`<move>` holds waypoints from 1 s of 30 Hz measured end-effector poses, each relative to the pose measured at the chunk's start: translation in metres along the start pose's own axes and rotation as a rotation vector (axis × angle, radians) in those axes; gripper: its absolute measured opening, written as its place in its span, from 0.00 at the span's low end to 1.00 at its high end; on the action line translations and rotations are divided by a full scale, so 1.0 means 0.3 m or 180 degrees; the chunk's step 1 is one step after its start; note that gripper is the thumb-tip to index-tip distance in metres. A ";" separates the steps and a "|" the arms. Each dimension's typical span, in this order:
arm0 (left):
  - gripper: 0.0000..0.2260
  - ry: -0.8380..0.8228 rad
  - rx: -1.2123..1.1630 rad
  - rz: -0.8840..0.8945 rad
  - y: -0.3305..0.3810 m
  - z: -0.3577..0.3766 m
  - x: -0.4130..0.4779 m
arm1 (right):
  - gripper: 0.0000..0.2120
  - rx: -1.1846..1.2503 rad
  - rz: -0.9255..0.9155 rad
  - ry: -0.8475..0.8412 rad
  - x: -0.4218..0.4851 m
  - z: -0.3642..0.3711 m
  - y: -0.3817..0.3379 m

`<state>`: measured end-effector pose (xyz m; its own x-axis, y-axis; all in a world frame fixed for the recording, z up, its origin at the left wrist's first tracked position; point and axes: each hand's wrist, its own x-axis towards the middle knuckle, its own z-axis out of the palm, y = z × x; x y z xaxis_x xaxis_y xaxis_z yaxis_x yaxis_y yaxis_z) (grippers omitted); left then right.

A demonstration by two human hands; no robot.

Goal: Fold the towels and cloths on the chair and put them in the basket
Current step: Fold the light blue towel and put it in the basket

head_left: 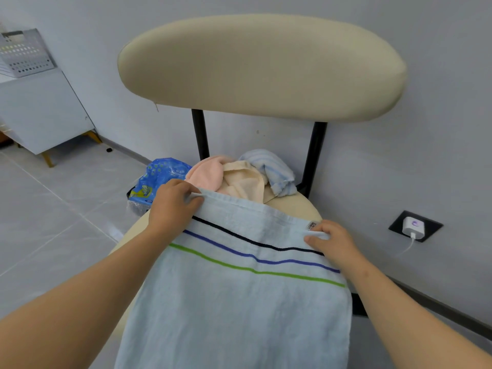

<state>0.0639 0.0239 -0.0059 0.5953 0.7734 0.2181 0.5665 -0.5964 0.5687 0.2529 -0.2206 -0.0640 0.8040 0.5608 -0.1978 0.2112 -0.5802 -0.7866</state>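
Soft pale-blue terry, long and rectangular: a towel (239, 302) spread flat over the near part of the chair (261, 67) seat, near end hanging off the front. Three thin stripes across it toward the far end, black, blue and green, with a small woven label at the far right corner.

Left hand (173, 203) on the far left corner, fingers (193, 201) curled narrow with the thumb, pinching the hem. Right hand (332, 241) on the far right corner just beside the label, fingers (316, 237) bent down and gripping the edge. Both forearms bare, stretched along the towel's two sides.

Behind the far hem, crumpled on the back of the seat: a pink cloth (205, 171), a cream cloth (245, 182) and a blue-and-white striped cloth (274, 169), all fluffy and bunched, touching one another.

Chair padded in smooth cream — wide oval backrest on two black metal posts.

Crinkled blue plastic bag (157, 179) to the left of the seat. White perforated basket (24, 53) far left on a white cabinet (40, 110) with wooden legs. White charger (412, 226) plugged into a dark socket plate on the right. Glossy grey tiles on the left.
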 end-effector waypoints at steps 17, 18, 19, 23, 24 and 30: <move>0.03 0.0057 -0.0853 -0.0508 -0.012 -0.030 -0.032 | 0.03 -0.0271 -0.0151 0.0958 -0.050 -0.022 -0.056; 0.03 0.0086 -0.0879 -0.0499 -0.010 -0.041 -0.030 | 0.03 -0.0198 -0.0374 0.0993 -0.054 -0.032 -0.067; 0.02 0.0101 -0.0903 -0.0498 -0.008 -0.051 -0.026 | 0.03 -0.0089 -0.0557 0.1041 -0.057 -0.041 -0.080; 0.05 0.0037 -0.1027 -0.0578 -0.009 -0.072 -0.002 | 0.03 0.0346 -0.0892 0.1395 -0.031 -0.050 -0.139; 0.04 0.0010 -0.1014 -0.0629 -0.015 -0.070 0.005 | 0.03 0.0355 -0.0879 0.1423 -0.015 -0.043 -0.146; 0.05 -0.0134 -0.0843 -0.0895 -0.060 -0.023 0.027 | 0.05 -0.0564 0.0131 0.0743 0.094 0.064 -0.070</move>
<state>0.0545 0.0423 -0.0091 0.4636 0.8860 -0.0051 0.5473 -0.2819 0.7880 0.2605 -0.1813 -0.0645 0.9157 0.3955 -0.0712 0.2531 -0.7052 -0.6623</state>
